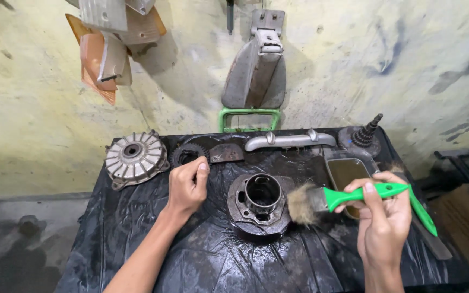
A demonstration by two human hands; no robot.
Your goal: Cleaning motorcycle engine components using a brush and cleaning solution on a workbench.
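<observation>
My right hand [384, 217] grips a paintbrush with a green handle [375, 192]. Its worn brown bristles [301, 203] touch the right side of a dirty metal engine cylinder [260, 203]. The cylinder stands upright in the middle of a table covered in black plastic sheet [207, 260]. My left hand [187, 187] rests loosely curled on the sheet just left of the cylinder, holding nothing that I can see.
A finned silver hub [135, 158], a black sprocket [187, 154], a rusty plate [227, 153] and a grey metal pipe [289, 141] line the table's back edge. A gear cluster [363, 138] and a tin of brown liquid [348, 173] sit at the right. Parts hang on the wall.
</observation>
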